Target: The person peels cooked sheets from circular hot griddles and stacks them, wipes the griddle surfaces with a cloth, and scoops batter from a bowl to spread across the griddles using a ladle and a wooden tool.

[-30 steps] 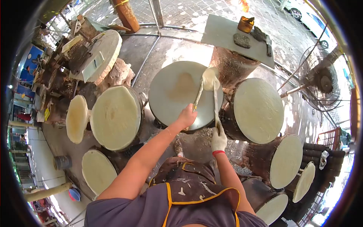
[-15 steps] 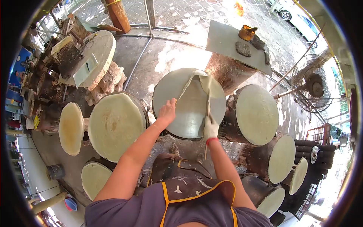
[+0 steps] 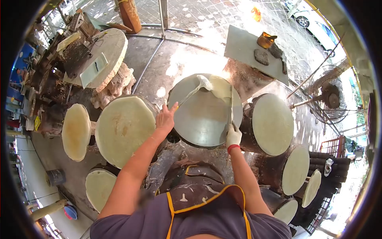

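My bare left hand [image 3: 164, 119] is closed round the handle of a batter-coated ladle [image 3: 205, 82], whose pale head is over the far part of a round metal griddle [image 3: 199, 119]. My right hand [image 3: 234, 136], in a white glove with a red band at the wrist, is closed round a long thin stick [image 3: 231, 105] that crosses the griddle's right side. A pale patch of batter [image 3: 220, 88] lies between the ladle head and the stick. Most of the griddle surface is bare grey metal. The stick's far end is hard to make out.
Round drums topped with pale sheets [image 3: 126, 131] stand left and right [image 3: 273, 124]. A grey board [image 3: 242, 44] at the far right holds a rusty can [image 3: 266, 40] and dark slabs. A fan [image 3: 329, 95] stands to the right, and a round stone table [image 3: 105, 59] at far left.
My left hand has moved left, drawing the ladle slightly left and down. My right hand and the stick have shifted to the right. The view has turned a little.
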The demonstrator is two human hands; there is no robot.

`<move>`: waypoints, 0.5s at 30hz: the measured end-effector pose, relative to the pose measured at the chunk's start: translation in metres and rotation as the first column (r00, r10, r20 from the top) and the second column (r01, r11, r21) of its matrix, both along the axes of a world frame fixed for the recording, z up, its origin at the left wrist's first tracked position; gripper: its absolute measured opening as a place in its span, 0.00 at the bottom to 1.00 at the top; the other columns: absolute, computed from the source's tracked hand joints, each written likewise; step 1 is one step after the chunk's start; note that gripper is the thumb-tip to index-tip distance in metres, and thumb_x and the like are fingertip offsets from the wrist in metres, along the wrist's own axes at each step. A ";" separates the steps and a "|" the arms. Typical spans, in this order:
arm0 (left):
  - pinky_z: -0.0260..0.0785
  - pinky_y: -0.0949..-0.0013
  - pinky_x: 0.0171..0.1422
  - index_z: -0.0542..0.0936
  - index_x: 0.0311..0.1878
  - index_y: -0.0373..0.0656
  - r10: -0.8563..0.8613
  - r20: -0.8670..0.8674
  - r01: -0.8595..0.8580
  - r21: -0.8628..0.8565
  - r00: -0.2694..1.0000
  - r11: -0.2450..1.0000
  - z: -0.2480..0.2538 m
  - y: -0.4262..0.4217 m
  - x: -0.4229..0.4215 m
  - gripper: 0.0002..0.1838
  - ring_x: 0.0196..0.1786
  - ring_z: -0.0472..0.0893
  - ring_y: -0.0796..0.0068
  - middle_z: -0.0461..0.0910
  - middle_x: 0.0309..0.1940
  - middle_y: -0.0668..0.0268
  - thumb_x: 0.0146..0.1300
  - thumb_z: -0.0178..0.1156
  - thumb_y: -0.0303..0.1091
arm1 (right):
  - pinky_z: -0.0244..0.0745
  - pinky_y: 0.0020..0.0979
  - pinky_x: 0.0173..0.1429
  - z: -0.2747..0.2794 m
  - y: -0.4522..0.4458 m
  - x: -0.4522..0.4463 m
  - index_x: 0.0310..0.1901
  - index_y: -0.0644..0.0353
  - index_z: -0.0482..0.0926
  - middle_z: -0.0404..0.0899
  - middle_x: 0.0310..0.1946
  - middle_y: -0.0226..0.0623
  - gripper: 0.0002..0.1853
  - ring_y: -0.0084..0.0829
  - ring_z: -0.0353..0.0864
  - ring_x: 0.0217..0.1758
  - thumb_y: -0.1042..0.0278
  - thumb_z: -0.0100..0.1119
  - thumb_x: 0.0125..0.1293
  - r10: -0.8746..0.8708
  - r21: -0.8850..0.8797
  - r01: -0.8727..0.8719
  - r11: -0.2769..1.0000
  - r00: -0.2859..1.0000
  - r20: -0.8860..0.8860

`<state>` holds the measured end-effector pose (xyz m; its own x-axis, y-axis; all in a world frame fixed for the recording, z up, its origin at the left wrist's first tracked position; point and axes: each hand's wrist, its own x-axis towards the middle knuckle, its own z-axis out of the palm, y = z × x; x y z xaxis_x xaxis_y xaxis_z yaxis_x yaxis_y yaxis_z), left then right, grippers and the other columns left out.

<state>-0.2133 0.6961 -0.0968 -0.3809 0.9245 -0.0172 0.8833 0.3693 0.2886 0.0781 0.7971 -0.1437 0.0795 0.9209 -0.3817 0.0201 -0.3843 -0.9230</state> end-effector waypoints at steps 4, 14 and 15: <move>0.72 0.59 0.42 0.67 0.66 0.64 -0.017 -0.015 0.016 -0.018 1.000 1.000 0.006 -0.017 -0.003 0.34 0.39 0.78 0.57 0.67 0.40 0.56 0.56 0.53 0.22 | 0.69 0.24 0.27 0.015 0.018 -0.046 0.54 0.60 0.78 0.77 0.24 0.34 0.19 0.21 0.72 0.21 0.61 0.55 0.64 0.297 -0.073 -0.290 0.954 0.947 0.122; 0.72 0.58 0.38 0.72 0.62 0.66 0.044 -0.011 -0.044 0.028 0.999 0.999 0.013 -0.060 -0.018 0.29 0.36 0.78 0.58 0.68 0.37 0.60 0.59 0.49 0.23 | 0.66 0.21 0.27 0.029 0.026 -0.054 0.54 0.62 0.78 0.77 0.25 0.31 0.21 0.18 0.69 0.21 0.58 0.57 0.63 0.491 -0.103 -0.480 0.871 0.855 0.166; 0.72 0.58 0.38 0.72 0.62 0.66 0.076 0.013 -0.076 0.011 0.997 0.997 0.017 -0.065 -0.018 0.29 0.36 0.77 0.58 0.68 0.36 0.60 0.59 0.50 0.23 | 0.65 0.21 0.27 0.055 0.028 -0.049 0.54 0.62 0.78 0.77 0.26 0.31 0.21 0.17 0.68 0.22 0.59 0.58 0.63 0.533 -0.208 -0.505 0.838 0.839 0.110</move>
<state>-0.2314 0.6314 -0.0794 -0.4502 0.8928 -0.0124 0.8490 0.4323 0.3039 0.0294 0.8255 -0.0891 -0.3210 0.7682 -0.5539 0.3985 -0.4210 -0.8148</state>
